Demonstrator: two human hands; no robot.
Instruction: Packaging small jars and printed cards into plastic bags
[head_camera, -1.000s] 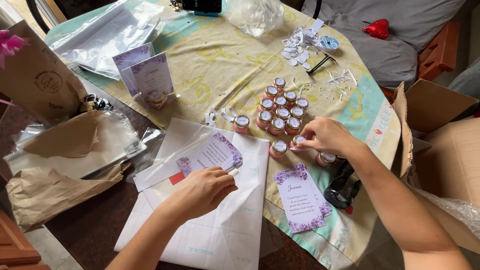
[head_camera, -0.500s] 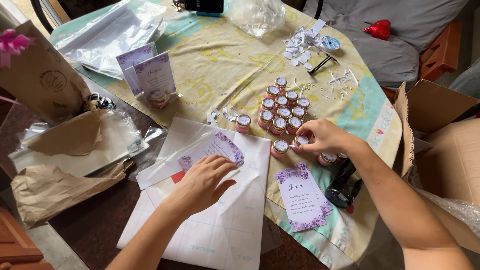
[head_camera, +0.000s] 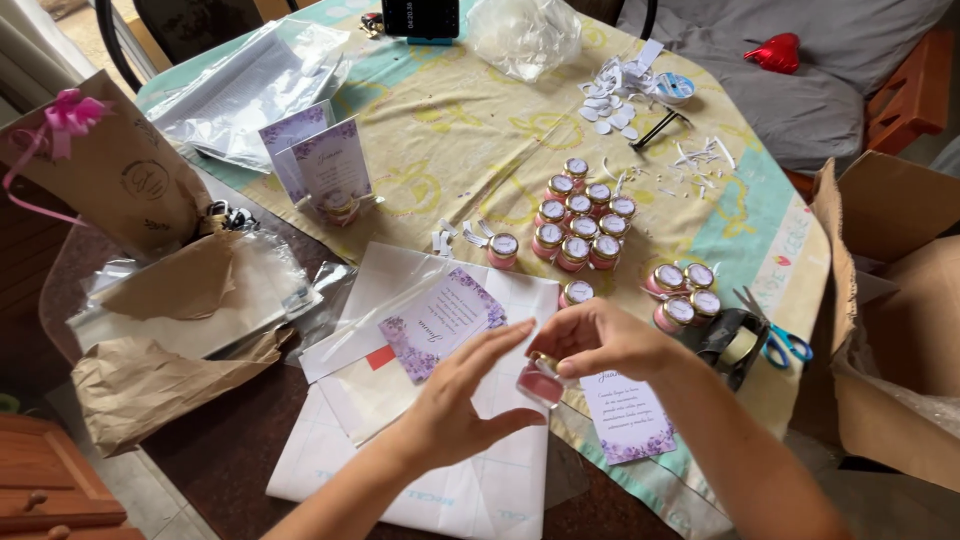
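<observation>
Both hands have lifted off the table since the earlier frames and now meet above the near edge: the right hand (head_camera: 600, 338), which had been reaching among the jars, has pulled back toward the person with a small pink jar (head_camera: 540, 380), and the left hand (head_camera: 455, 400) has risen off the white sheets to meet it. The right hand's fingertips pinch the jar at its gold lid, with the jar tilted on its side (its pink body points near-left). The left hand is open, fingers straight and close together, palm facing the jar and just beside it; whether it touches the jar cannot be told.

Beneath the hands lie white paper sheets (head_camera: 450, 490), and just right of them a floral card (head_camera: 625, 415) with purple corners. A second purple floral card in a clear sleeve (head_camera: 440, 322) rests a little farther and to the left. At near left sits crumpled brown paper (head_camera: 160, 375). Right of the hands are a tape dispenser (head_camera: 735, 345) and blue-handled scissors (head_camera: 780, 340).

Farther on, a cluster of pink jars with labelled lids (head_camera: 580, 220) stands on the yellow patterned tablecloth (head_camera: 450, 130), with three more jars (head_camera: 685, 290) to its right. Far left stands a brown gift bag with a pink bow (head_camera: 110, 170); far centre holds white paper scraps (head_camera: 620, 100).
</observation>
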